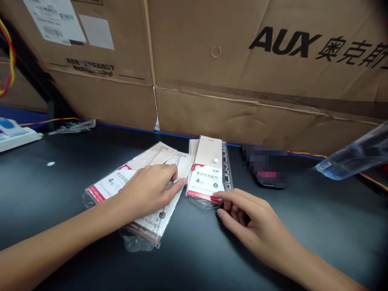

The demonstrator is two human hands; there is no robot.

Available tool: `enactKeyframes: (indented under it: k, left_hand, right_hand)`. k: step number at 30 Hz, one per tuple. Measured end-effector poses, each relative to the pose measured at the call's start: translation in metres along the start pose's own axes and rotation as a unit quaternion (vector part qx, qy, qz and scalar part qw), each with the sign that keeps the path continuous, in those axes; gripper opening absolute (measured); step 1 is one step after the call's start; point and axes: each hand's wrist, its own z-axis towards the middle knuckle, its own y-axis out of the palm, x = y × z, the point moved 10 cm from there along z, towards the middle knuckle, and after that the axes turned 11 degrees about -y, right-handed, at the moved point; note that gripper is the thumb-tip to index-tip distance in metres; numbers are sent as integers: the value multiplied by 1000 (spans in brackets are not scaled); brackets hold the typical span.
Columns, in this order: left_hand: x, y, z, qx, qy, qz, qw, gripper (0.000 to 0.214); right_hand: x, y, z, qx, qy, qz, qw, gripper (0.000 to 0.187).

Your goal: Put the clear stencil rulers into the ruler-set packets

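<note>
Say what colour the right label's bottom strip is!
The strip is red, clearest in the head view.

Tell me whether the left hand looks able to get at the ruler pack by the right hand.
Probably yes: the left hand rests on neighbouring packs, close beside that ruler pack, with nothing standing between; the right hand covers only a lower corner.

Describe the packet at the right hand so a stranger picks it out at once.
Start from the brown AUX box along the far edge of the black table. In front of it, find the packet whose red lower strip the right hand touches. Unlike the slanted packets under the left hand, its red-and-white label is almost fully uncovered.
</note>
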Motion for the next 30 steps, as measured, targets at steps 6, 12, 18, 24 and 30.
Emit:
enactKeyframes:
  k: [6,12,18,24,30]
  left_hand:
    - [0,0,-6,-36,-8,28,999,46]
    - [-6,-2,-17,-66,-5,45,997,44]
    - [7,-2,-32,-134,36,12,990,35]
    - [6,-16,-28,-124,27,-21,992,35]
    - [43,-36,-42,-12,109,-180,978,39]
  right_hand:
    - [1,-7,0,33,2,1,999,23]
    - [3,-9,-1,43,7,-5,999,24]
    - [5,-9,-1,43,1,-19,999,24]
    - [3,-4,0,25,17,17,999,28]
    - [-11,1,-6,-23,-51,41,998,44]
